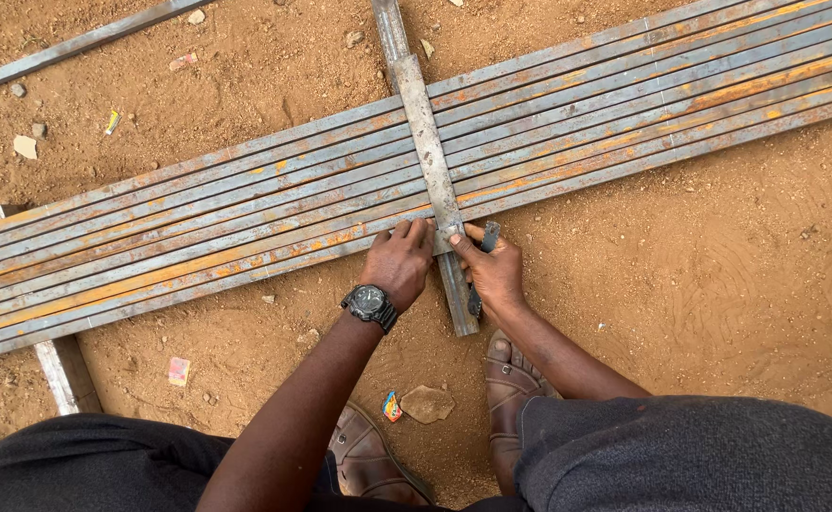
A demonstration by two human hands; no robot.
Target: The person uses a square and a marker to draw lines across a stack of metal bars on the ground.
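Note:
Several long rusty grey steel tubes (245, 218) lie side by side on the dirt, running from lower left to upper right. A single steel bar (427, 152) lies across them, reaching down to my feet. My left hand (399, 261), with a black wristwatch (370, 305) on the wrist, presses on the nearest tubes just left of the cross bar. My right hand (494, 273) sits at the bar's right edge and grips a small dark tool (488, 239), its tip at the edge of the nearest tube.
Red-brown dirt ground (719, 265) with small stones and litter scraps. A support bar (61, 370) pokes out under the tubes at lower left. Another bar (75, 43) lies at the top left. My brown shoes (511, 389) and a flat stone (425, 403) are below the hands.

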